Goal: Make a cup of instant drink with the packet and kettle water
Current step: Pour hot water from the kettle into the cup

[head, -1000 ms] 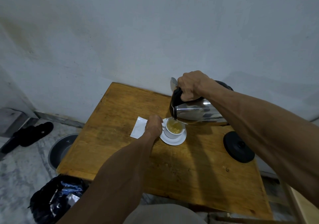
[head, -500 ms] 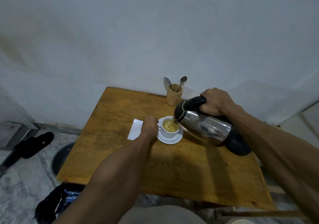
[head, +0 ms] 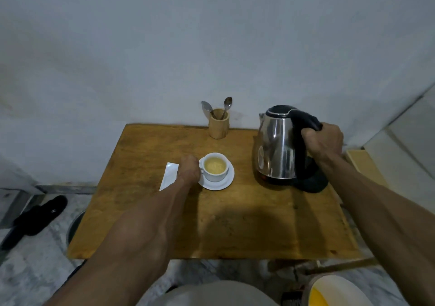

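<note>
One steel kettle [head: 276,145], one white cup [head: 214,167] on one saucer [head: 221,184], one white packet [head: 170,175], two spoons [head: 227,104] in wooden holder [head: 219,126]. Kettle, tilted over cup half second ago, now upright on black base [head: 314,184], wooden counter [head: 235,223] right side. Right hand [head: 323,142] clenched round black handle. Left hand [head: 188,170] curled at cup's handle; cup holds yellowish liquid.
</note>
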